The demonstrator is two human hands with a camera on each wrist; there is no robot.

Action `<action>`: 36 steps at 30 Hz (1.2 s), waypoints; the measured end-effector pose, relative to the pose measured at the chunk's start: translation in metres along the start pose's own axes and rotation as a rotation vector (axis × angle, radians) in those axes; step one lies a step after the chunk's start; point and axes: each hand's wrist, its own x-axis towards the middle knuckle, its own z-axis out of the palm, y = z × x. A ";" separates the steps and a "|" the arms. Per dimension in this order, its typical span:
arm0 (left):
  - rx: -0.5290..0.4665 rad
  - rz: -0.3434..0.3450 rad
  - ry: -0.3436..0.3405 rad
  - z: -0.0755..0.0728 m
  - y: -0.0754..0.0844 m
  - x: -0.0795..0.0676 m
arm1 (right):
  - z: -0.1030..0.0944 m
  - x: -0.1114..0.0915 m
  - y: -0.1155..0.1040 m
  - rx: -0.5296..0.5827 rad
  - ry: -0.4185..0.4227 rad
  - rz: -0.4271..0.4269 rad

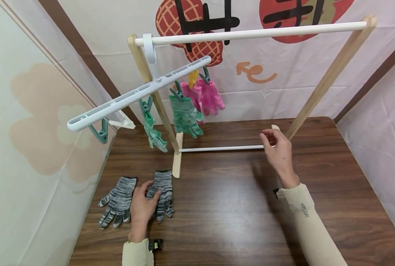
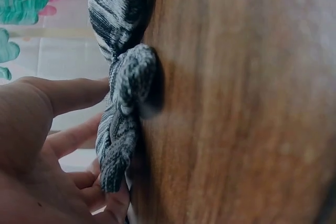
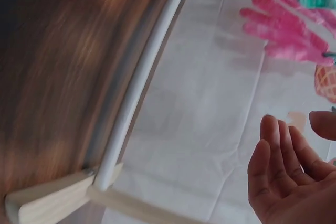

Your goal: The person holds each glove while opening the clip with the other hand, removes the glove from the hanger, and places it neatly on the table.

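Observation:
Two grey-and-black striped knit gloves lie on the wooden table at the left, the left glove (image 1: pixel 119 199) and the right glove (image 1: pixel 164 188). My left hand (image 1: pixel 142 207) is over the near-left part of the right glove, its thumb and fingers spread and loosely bent at the fabric; the left wrist view shows the bunched glove (image 2: pixel 123 87) beside the thumb. My right hand (image 1: pixel 278 151) is raised in front of the rack's right leg, fingers loosely bent with nothing between them; it appears also in the right wrist view (image 3: pixel 286 171).
A drying rack with a white top bar (image 1: pixel 250 34) stands across the back. From it hangs a pale blue hanger (image 1: pixel 137 92) with clothespins holding green gloves (image 1: pixel 185 114) and pink gloves (image 1: pixel 212 96). One teal clothespin (image 1: pixel 101 132) hangs at the hanger's near end.

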 end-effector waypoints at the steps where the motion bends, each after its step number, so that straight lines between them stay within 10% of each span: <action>1: 0.003 0.000 -0.005 0.000 -0.001 0.000 | -0.002 0.000 0.003 -0.010 0.019 0.005; 13: 0.031 -0.016 -0.036 -0.002 -0.003 0.001 | -0.031 0.006 0.037 -0.115 0.209 0.148; 21: 0.036 0.002 -0.013 -0.001 -0.001 0.002 | -0.040 0.010 0.048 -0.201 0.192 0.326; 36: 0.033 0.002 -0.027 -0.003 -0.001 0.003 | -0.038 0.014 0.062 -0.315 0.173 0.168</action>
